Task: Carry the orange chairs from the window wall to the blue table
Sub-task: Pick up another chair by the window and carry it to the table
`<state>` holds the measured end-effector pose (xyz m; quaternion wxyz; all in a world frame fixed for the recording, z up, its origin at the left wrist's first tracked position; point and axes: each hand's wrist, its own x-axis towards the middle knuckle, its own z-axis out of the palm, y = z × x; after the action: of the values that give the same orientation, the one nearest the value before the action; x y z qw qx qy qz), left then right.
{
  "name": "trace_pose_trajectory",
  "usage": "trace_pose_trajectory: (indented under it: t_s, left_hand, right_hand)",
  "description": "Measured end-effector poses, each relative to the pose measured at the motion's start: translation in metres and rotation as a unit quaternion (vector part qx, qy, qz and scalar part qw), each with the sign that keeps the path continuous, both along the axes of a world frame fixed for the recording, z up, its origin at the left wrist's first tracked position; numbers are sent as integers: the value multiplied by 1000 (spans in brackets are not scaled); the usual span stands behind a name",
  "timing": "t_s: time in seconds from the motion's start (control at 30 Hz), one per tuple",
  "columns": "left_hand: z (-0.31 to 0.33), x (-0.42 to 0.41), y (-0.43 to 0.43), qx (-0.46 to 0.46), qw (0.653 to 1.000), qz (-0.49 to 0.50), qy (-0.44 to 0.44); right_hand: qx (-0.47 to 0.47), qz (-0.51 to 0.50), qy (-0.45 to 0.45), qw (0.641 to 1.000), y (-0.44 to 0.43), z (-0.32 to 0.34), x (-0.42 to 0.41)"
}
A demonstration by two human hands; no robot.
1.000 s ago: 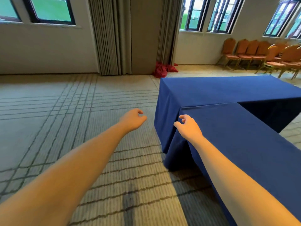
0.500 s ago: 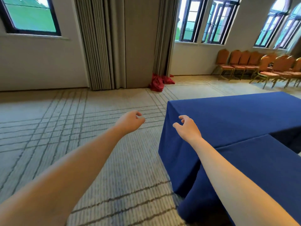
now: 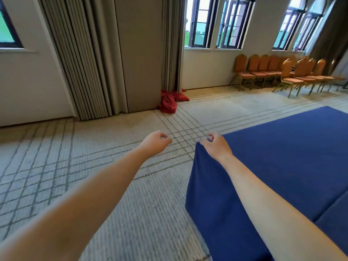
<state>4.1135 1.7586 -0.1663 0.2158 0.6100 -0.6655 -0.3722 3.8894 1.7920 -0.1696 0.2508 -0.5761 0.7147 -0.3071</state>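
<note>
From the head view, both bare arms stretch forward above the lined carpet (image 3: 94, 147). The left hand (image 3: 156, 143) hangs over the floor, fingers loosely curled and empty. The right hand (image 3: 216, 146) hovers at the near corner of the blue table (image 3: 282, 157), fingers loosely curled around nothing. The orange chairs (image 3: 278, 72) stand in rows by the window wall, well apart from the table. A red cloth heap (image 3: 169, 99) lies beside the grey curtain (image 3: 84, 53).

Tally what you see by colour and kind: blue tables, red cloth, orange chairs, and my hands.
Blue tables: 2
Red cloth heap: 1
Orange chairs: at least 8; they overlap, exact count unclear
Hands: 2, left hand and right hand
Total: at least 13
</note>
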Motion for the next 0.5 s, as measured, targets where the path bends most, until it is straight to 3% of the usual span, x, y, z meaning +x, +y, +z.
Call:
trace_pose_trajectory:
  t_s: [0.23,0.5]
  left_hand:
    - [15,4,-185,-2,1000,-6,-19]
    - [-7,-3,-395,-6,998,-52,-33]
  right_hand:
    - [3,-30,-23,999,-177,15,3]
    - [26,-82,15,996,-366,-4,-9]
